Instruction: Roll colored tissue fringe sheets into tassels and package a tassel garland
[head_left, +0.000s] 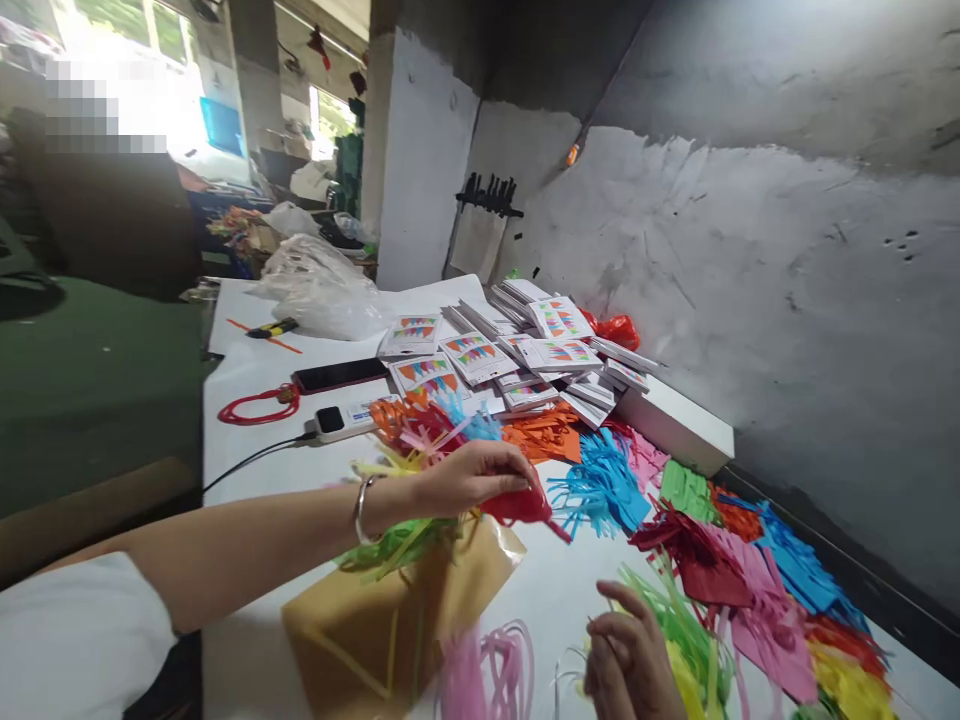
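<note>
My left hand [484, 478], with a silver bangle at the wrist, is closed on a red fringed tassel piece [521, 503] above the table. My right hand [634, 655] is low at the right, fingers loosely bent and apart, with nothing visible in them. Beside it lie green fringed strips [697, 640]. Pink looped strips [506, 670] sit to its left. Beneath my left arm is a shiny brown sheet or packet [360, 625], with green strips [405, 548] at its far edge. A blue fringed bundle [604, 485] lies just beyond the red piece.
Piles of printed cards [476, 357] cover the far table beside a white box [679, 425]. Coloured fringe bundles, one dark red [701, 555], line the right side by the wall. A phone [341, 375], a cabled white device [345, 420], a cutter [274, 328] and a plastic bag [322, 285] lie left.
</note>
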